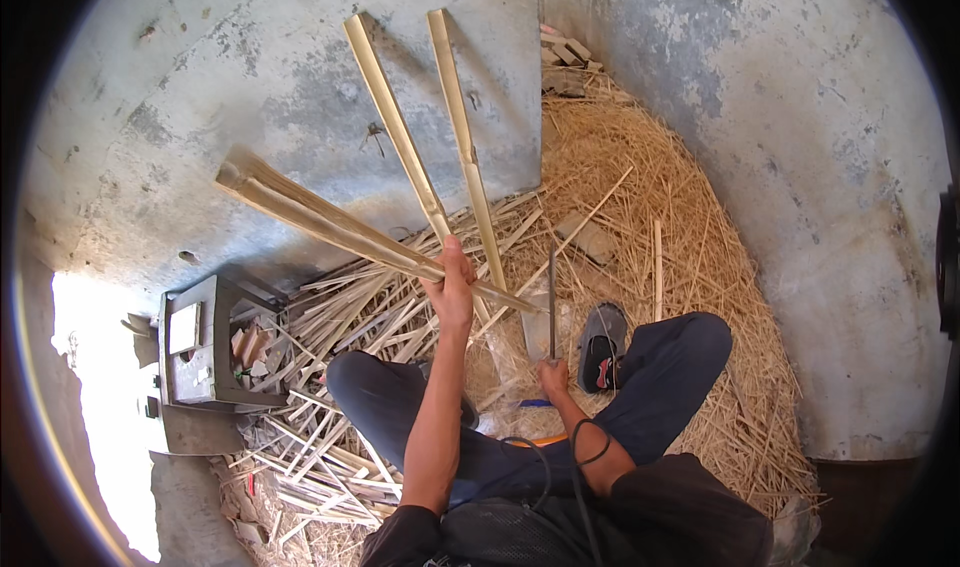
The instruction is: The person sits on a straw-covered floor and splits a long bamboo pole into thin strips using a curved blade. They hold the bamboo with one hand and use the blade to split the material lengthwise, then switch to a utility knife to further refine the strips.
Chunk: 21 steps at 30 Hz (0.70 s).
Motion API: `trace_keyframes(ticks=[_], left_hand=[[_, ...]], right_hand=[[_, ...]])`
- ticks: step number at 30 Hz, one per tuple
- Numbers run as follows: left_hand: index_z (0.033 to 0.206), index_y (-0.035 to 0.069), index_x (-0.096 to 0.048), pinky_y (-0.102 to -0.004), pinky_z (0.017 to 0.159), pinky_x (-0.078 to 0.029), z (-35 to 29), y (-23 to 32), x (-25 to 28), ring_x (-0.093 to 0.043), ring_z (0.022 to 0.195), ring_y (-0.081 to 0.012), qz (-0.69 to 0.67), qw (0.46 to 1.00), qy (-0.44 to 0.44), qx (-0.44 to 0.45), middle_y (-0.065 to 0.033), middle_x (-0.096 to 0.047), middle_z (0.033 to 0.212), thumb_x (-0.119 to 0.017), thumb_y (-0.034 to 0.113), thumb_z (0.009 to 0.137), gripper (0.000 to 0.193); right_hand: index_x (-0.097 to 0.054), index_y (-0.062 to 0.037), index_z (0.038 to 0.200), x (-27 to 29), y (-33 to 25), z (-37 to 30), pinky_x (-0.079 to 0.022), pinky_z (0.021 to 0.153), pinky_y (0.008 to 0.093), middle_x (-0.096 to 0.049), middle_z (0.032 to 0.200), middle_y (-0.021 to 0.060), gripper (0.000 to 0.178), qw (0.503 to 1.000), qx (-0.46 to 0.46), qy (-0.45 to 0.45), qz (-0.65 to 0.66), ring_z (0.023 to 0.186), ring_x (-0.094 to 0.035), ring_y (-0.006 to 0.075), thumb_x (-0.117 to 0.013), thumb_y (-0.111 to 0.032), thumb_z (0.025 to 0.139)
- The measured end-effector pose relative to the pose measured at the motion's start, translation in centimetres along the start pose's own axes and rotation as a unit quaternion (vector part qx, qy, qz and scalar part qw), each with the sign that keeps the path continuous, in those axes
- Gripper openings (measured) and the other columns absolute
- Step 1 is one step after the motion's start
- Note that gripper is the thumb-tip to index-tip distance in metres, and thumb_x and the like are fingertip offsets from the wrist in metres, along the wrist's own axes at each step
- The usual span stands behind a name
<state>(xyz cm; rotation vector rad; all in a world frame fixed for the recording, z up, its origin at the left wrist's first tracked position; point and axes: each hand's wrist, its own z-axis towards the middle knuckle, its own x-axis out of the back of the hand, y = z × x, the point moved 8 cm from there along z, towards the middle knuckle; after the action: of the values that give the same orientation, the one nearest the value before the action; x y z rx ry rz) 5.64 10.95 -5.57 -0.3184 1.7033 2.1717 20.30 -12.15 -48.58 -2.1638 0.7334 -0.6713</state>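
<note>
My left hand (452, 279) is wrapped round a split bamboo piece (330, 215). It slants from upper left down across the front of my legs, its lower end close to a long, narrow dark blade (552, 302). My right hand (552, 375) grips this blade's lower end, with the blade standing nearly upright; the handle is hidden in the fist. Two more bamboo strips (395, 117) lean against the wall beyond. The nearer one passes behind my left hand; whether the fingers touch it I cannot tell.
Pale bamboo slats (340, 302) lie heaped to the left, and straw-like shavings (690, 387) cover the floor to the right. A grey box frame (200, 342) with rubble inside stands at the left wall. My shoe (603, 347) is close to the blade. Bricks (570, 52) sit far back.
</note>
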Motion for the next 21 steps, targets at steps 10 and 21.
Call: trace_keyframes(ticks=[10, 21], left_hand=[[0.062, 0.015, -0.034, -0.0307, 0.049, -0.024, -0.2, 0.4, 1.8, -0.027, 0.049, -0.0089, -0.003, 0.999, 0.053, 0.009, 0.0046, -0.029, 0.057, -0.055, 0.032, 0.112, 0.057], [0.062, 0.016, -0.038, -0.0290, 0.050, -0.029, -0.4, 0.3, 4.8, -0.032, 0.051, -0.0087, -0.016, 0.996, 0.086, 0.023, 0.0047, -0.033, 0.057, -0.058, 0.035, 0.110, 0.055]], right_hand=[[-0.071, 0.0033, 0.110, 0.6, 4.4, 2.2, -0.053, 0.059, 0.0438, -0.065, 0.079, 0.0154, 0.030, 0.992, -0.048, 0.002, -0.119, 0.064, -0.063, 0.0246, -0.065, -0.020, 0.092], [-0.072, 0.0025, 0.114, 1.8, 2.8, -2.2, -0.058, 0.083, 0.0484, -0.073, 0.103, 0.0237, 0.036, 0.970, -0.151, -0.040, -0.186, 0.087, -0.076, 0.0341, -0.066, -0.021, 0.088]])
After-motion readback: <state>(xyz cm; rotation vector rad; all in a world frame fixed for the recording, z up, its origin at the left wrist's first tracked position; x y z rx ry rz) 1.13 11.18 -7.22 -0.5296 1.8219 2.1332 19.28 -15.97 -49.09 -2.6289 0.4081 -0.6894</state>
